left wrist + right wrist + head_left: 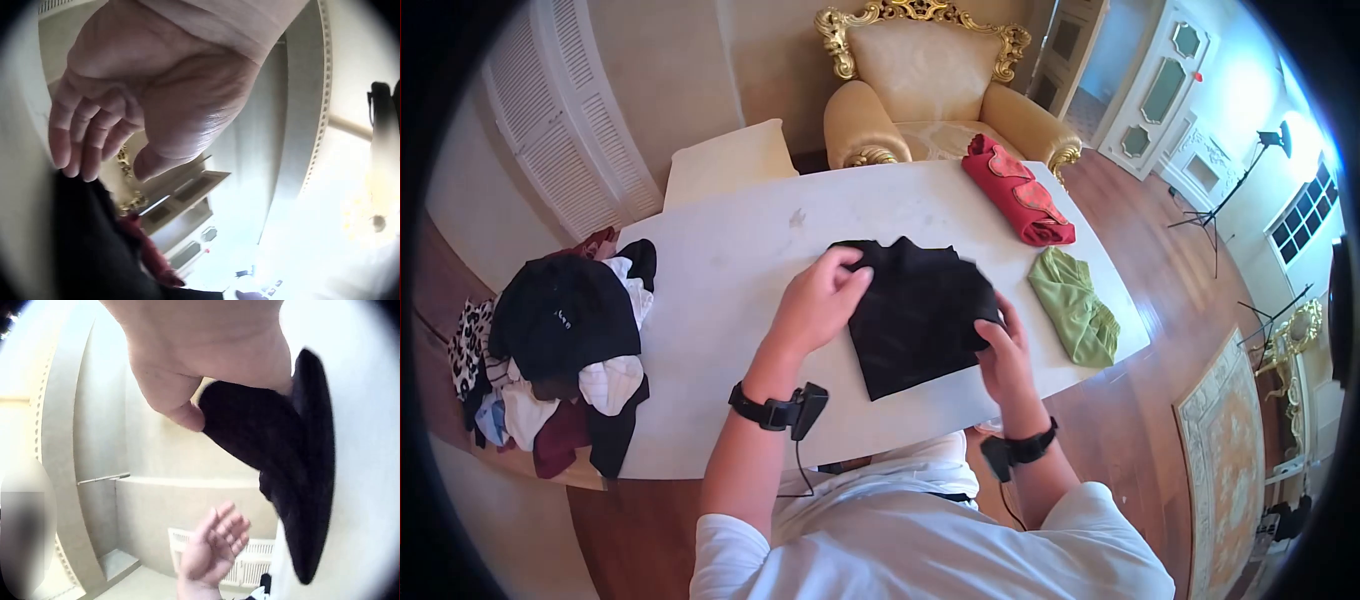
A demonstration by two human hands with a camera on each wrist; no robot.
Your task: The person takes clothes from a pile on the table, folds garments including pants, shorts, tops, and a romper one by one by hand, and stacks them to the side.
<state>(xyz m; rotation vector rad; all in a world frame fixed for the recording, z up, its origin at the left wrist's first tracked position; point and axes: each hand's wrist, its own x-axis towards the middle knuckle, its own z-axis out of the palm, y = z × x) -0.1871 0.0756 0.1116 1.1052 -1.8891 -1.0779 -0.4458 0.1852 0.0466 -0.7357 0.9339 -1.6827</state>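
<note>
A black garment (915,320) lies on the white table in front of the person. The left hand (820,300) is at its upper left corner; in the left wrist view the fingertips of this hand (150,94) touch the cloth, fingers relaxed and thumb apart. At the garment's right edge the right hand (1006,360) grips the cloth between thumb and fingers. From the right wrist, the black cloth (269,431) rises from the table in that right hand (212,356), its fingers hidden behind the fabric.
A pile of mixed clothes (560,330) covers the left end of the white table (700,300). On the right are a rolled red garment (1020,195) and a folded green garment (1075,305). Behind the table stand a gold armchair (925,80) and a cream seat (730,165).
</note>
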